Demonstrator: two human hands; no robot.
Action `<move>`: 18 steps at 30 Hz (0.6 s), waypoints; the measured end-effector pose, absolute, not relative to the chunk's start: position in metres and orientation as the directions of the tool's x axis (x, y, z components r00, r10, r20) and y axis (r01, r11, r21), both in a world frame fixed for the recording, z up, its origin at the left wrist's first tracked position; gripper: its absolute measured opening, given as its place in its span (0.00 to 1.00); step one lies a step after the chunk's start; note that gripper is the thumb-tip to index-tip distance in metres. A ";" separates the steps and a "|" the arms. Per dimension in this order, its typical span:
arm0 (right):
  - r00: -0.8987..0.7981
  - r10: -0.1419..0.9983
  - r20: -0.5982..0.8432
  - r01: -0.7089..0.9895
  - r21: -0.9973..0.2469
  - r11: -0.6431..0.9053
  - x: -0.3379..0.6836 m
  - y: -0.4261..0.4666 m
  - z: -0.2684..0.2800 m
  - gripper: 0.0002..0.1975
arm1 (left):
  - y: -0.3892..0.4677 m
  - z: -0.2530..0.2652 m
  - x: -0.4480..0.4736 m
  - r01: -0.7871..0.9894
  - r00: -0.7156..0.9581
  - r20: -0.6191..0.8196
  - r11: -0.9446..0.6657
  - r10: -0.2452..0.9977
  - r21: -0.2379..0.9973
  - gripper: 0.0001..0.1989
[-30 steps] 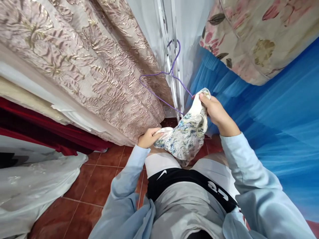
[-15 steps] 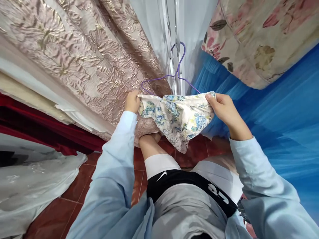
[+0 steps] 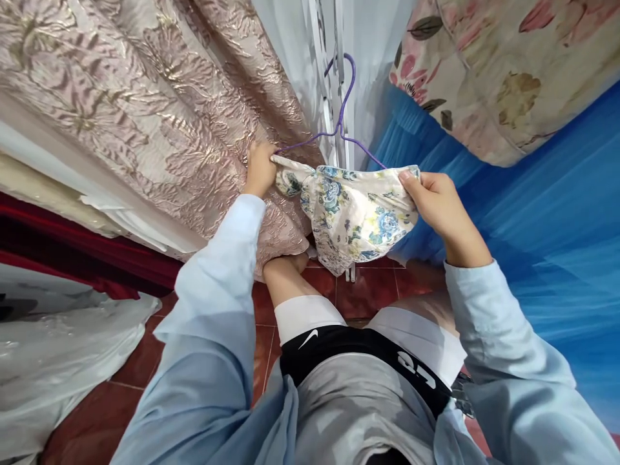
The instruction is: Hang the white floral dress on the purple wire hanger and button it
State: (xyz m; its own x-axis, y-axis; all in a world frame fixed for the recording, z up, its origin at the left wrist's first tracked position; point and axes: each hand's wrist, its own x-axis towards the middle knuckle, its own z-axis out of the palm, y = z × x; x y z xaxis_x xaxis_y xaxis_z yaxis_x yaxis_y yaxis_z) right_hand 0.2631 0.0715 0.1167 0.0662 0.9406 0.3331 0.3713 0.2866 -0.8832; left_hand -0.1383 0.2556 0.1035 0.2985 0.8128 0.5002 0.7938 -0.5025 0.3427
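Observation:
A white garment with blue and yellow flowers (image 3: 353, 213) stretches between my two hands. My left hand (image 3: 262, 169) is closed on its left end, close to the left arm of the purple hanger (image 3: 342, 123). At the upper right corner of the garment, my right hand (image 3: 433, 197) pinches the cloth between thumb and fingers. The hanger's hook sits up at the white metal rail, and its right arm runs down behind the garment's top edge. Whether the garment is fixed to the hanger is hidden.
Pink embossed fabric (image 3: 194, 116) hangs on the left, with dark red cloth (image 3: 97, 252) beyond it. On the right hang blue tulle (image 3: 547, 258) and a floral cloth (image 3: 513, 84). A white metal rail (image 3: 334, 84) stands ahead. Red tiles (image 3: 363, 297) cover the floor.
The hanger and the garment have moved up a little. My left hand has risen with the garment's left end, while my right hand stays nearly in place, still pinching the corner.

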 end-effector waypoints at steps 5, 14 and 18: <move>0.126 0.936 0.328 0.253 -0.923 0.290 0.272 0.081 0.113 0.25 | 0.234 0.119 -0.155 0.811 0.419 0.440 -0.545 0.794 0.211 0.13; 0.194 0.937 0.292 0.029 -0.956 0.292 0.271 0.083 0.115 0.23 | 0.223 0.133 -0.148 0.757 0.465 0.125 -0.467 0.877 0.457 0.05; 0.212 0.924 0.317 0.055 -0.948 0.313 0.278 0.081 0.126 0.22 | 0.214 0.125 -0.142 0.772 0.471 0.090 -0.460 0.877 0.439 0.06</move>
State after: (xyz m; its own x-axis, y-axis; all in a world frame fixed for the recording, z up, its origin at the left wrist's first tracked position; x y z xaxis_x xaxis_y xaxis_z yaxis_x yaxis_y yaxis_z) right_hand 0.2782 0.0813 0.1263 0.2120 0.9243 0.3173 0.0554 0.3128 -0.9482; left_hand -0.1423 0.2142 0.1254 0.4714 0.8773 0.0898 0.7717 -0.4597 0.4395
